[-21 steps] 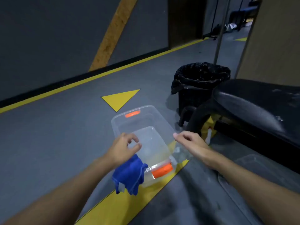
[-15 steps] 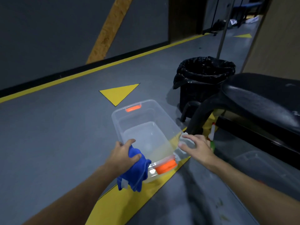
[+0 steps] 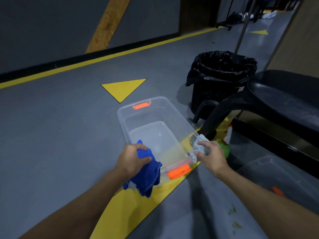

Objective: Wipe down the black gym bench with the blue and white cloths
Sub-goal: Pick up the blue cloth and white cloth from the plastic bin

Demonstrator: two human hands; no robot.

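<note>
**A:** Your left hand point(image 3: 133, 159) is curled tight round the blue cloth point(image 3: 146, 176). Your thumb lies on top, and the rest of the cloth hangs down under your fist.

**B:** Yes, and just past that hand a clear box point(image 3: 145, 116) sits on the floor. The cloth hangs over its near corner. The near orange handle point(image 3: 179, 171) is between your two hands.

**A:** The far orange handle point(image 3: 141, 106) is at the other end of the box, well away from your hands. Past it is a yellow triangle point(image 3: 124, 88) painted on the floor.

**B:** Now your right hand point(image 3: 212, 156). Your fingers and thumb pinch the white cloth point(image 3: 198, 145), all bunched up, by the box's near right corner. I cannot tell if the cloth touches the box.

**A:** Just behind your right hand a green spray bottle point(image 3: 224, 147) stands on the floor. Your hand hides part of it.

**B:** Farther off, past that hand, is a black trash can point(image 3: 221, 80) with a black bag in it.

**A:** The black bench point(image 3: 284, 100) is off to the right of your right hand, well apart. Neither cloth touches it. Its curved leg comes down just past the white cloth.

**B:** To the right of your right arm, another clear box point(image 3: 276, 173) sits on the floor.
</note>
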